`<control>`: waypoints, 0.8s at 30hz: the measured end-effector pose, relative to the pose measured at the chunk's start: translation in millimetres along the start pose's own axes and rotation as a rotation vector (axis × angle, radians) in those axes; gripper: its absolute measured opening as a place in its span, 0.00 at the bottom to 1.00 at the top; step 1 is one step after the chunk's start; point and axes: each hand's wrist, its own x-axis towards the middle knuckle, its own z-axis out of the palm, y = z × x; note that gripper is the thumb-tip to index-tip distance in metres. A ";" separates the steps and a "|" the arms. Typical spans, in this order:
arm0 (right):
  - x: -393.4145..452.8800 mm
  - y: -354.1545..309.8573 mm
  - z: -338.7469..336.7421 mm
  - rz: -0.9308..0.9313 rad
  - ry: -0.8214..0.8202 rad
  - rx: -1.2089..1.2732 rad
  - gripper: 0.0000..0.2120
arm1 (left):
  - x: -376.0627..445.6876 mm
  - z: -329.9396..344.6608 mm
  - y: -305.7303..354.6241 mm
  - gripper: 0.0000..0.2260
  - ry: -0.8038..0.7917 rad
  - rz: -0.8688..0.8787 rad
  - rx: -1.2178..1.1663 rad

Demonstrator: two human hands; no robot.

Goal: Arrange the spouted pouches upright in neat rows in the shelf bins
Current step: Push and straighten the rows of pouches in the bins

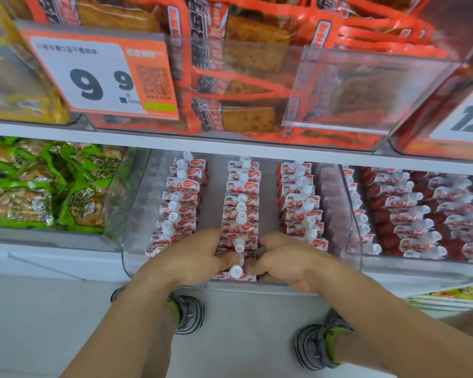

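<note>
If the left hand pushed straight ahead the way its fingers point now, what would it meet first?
Probably the middle row of red-and-white spouted pouches: the left hand already touches that row's front pouches, fingers angled up and right into the clear plastic bin. Depth is hard to judge here.

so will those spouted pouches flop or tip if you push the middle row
Probably floppy: the pouches are thin film and lean on each other. Likely top-heavy, with a hard cap up top, so loose ones may tip. Both hands bracket the row, suggesting it needs support.

White shelf (52, 255) carries clear bins (137, 257) of spouted pouches (241, 203).
</note>
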 end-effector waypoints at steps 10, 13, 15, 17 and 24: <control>0.2 -2.0 -2.8 -0.011 0.013 -0.104 0.08 | -7.1 -2.8 0.6 0.14 -0.015 -0.030 -0.193; 1.3 -10.2 -4.2 -0.137 0.155 -0.131 0.11 | -2.3 -3.9 6.7 0.12 0.193 -0.084 -0.174; 4.4 -16.6 -2.2 -0.190 0.271 -0.056 0.15 | 3.8 -0.8 10.9 0.16 0.285 -0.116 -0.166; 13.4 -14.8 3.4 -0.190 0.299 0.001 0.18 | 11.4 5.3 10.9 0.16 0.244 -0.095 -0.202; 15.1 -16.3 2.3 -0.110 0.277 0.064 0.19 | 23.0 -3.8 13.8 0.18 0.259 -0.155 -0.222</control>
